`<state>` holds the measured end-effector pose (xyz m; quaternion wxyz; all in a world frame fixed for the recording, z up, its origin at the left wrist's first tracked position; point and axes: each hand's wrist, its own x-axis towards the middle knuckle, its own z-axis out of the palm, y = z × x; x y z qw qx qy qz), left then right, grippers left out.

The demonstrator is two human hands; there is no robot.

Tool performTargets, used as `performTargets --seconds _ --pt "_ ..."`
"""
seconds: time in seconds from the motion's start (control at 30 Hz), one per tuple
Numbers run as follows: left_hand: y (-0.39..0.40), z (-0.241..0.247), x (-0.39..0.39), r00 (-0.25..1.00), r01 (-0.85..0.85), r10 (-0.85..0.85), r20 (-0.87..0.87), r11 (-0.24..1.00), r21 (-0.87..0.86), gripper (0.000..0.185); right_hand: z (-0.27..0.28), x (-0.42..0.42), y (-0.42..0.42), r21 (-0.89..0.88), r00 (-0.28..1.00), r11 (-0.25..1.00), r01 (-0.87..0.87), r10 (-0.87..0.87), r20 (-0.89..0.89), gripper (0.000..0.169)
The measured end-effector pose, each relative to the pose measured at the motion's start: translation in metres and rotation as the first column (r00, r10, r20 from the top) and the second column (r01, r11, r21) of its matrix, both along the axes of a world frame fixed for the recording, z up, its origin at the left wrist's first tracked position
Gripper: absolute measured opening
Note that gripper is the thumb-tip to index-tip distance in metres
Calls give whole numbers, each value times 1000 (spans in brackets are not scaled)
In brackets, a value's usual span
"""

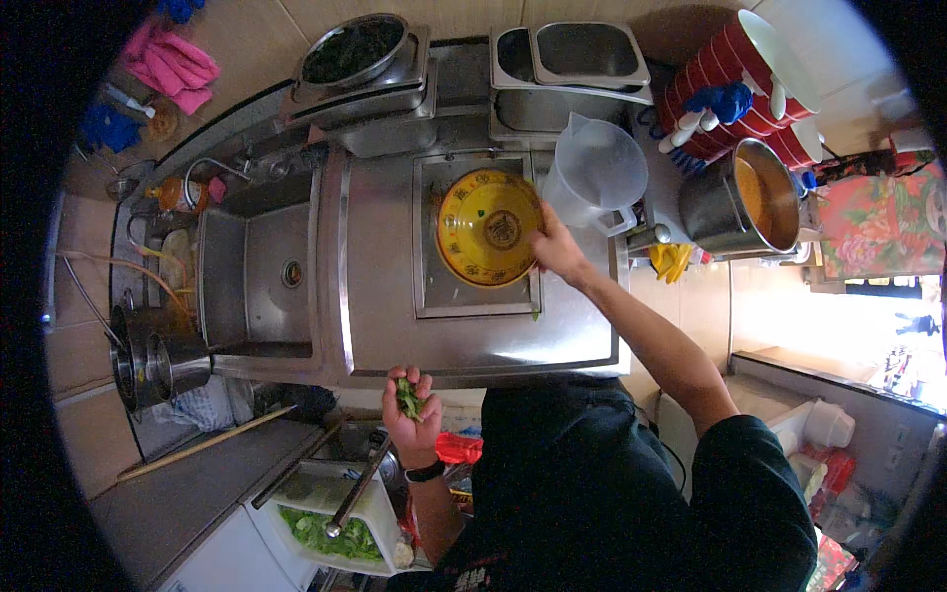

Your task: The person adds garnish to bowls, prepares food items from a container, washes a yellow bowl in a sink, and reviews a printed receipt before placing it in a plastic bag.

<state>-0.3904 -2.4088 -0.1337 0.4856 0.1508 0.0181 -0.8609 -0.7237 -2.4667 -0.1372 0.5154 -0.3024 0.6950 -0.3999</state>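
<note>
My right hand (pixel 556 244) grips the right rim of a yellow bowl (pixel 467 244) with a dark patterned band and a round emblem at its centre. A small green scrap (pixel 481 213) lies inside it. Beneath the bowl is a framed recessed panel (pixel 436 302) in the stainless-steel counter. Palm up, my left hand (pixel 414 425) is curled around a small bunch of leafy greens (pixel 408 398), just in front of the counter's near edge. Below that hand, a white bin (pixel 373 510) holds more green leaves (pixel 333 533).
A translucent plastic jug (pixel 595 174) stands right of the bowl, near a pot of orange-brown liquid (pixel 755 196) and stacked red buckets (pixel 729 74). Steel pans (pixel 588 55) and a bowl of dark greens (pixel 355 52) line the back. At left is a steel sink (pixel 255 274).
</note>
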Motion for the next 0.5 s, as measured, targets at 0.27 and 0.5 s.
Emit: performTargets --seconds 0.27,0.5 --pt "1 -4 -10 997 74 -74 8 997 21 23 53 30 48 73 431 959 275 -191 882 59" --pt "4 13 -13 995 54 -61 84 996 76 22 136 11 49 -391 458 831 396 190 868 56"
